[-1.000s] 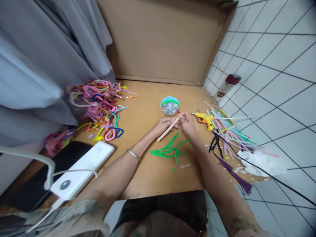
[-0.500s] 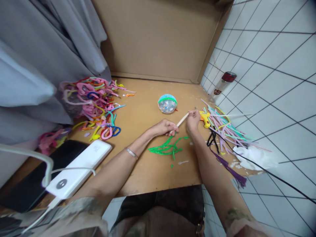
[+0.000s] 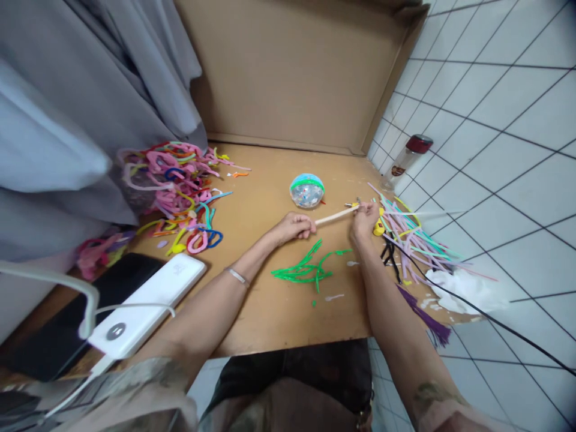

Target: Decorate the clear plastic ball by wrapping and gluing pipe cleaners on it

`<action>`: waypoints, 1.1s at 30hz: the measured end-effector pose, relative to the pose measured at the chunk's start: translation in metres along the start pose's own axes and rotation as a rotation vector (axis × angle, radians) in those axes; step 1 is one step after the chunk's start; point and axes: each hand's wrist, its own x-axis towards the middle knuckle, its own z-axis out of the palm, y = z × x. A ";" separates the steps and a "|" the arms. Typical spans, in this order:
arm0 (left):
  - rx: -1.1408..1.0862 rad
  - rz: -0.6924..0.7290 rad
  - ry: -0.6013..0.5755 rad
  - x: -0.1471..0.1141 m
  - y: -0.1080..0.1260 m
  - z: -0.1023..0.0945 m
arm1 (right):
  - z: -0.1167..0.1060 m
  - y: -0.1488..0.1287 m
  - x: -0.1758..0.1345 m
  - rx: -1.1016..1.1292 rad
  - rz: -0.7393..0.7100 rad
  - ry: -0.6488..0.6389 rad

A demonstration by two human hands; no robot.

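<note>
A straight, pale cream stick (image 3: 336, 215) is stretched between my two hands over the table. My left hand (image 3: 296, 228) is closed around its left end. At the other end, the fingers of my right hand (image 3: 365, 221) pinch it. Just behind and beside the right hand lies a yellow glue gun (image 3: 379, 222), partly hidden by it, with its metal nozzle showing to the left. Below the stick, green pipe cleaner pieces (image 3: 299, 271) lie loosely on the table. Beyond the hands sits a clear ball (image 3: 306, 195) with a blue top and a green band.
Colourful pipe cleaners (image 3: 175, 180) are heaped at the left, near a white power bank (image 3: 148, 306). Straight lilac and mint pipe cleaners (image 3: 407, 231), a purple tassel (image 3: 425, 317), white tissue (image 3: 459, 290) and a red-capped bottle (image 3: 407, 159) are at the right. Cardboard (image 3: 292, 72) stands behind.
My hands have moved apart, the right one going rightward and the left one slightly up. More of the stick shows between them, and it lies closer to level.
</note>
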 end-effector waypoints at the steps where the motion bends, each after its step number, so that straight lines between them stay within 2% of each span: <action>1: -0.017 0.015 0.067 0.001 0.000 -0.001 | 0.002 -0.002 -0.002 0.001 0.021 0.051; 3: -0.073 0.051 0.193 0.002 0.001 -0.003 | 0.009 -0.009 -0.008 0.030 0.053 0.028; 5: -0.131 0.088 0.290 0.004 0.001 -0.005 | 0.016 -0.016 -0.016 0.075 0.072 -0.064; 8: -0.175 0.139 0.364 0.007 -0.001 -0.004 | 0.024 -0.026 -0.029 0.104 0.053 -0.159; 10: -0.208 0.157 0.348 0.008 -0.002 0.002 | 0.027 -0.031 -0.039 0.112 0.021 -0.216; 14: -0.273 0.092 0.177 0.008 -0.003 0.018 | 0.030 -0.039 -0.057 0.117 -0.029 -0.350; 16: -0.266 0.067 0.139 0.008 -0.003 0.023 | 0.031 -0.042 -0.063 0.110 -0.041 -0.387; 22: -0.223 0.157 0.206 0.007 -0.001 0.024 | 0.030 -0.041 -0.063 0.131 -0.094 -0.421; 27: -0.221 0.181 0.240 0.007 0.000 0.021 | 0.031 -0.034 -0.056 0.217 -0.042 -0.516; 33: -0.215 0.180 0.272 0.009 -0.002 0.016 | 0.030 -0.029 -0.050 0.212 0.002 -0.491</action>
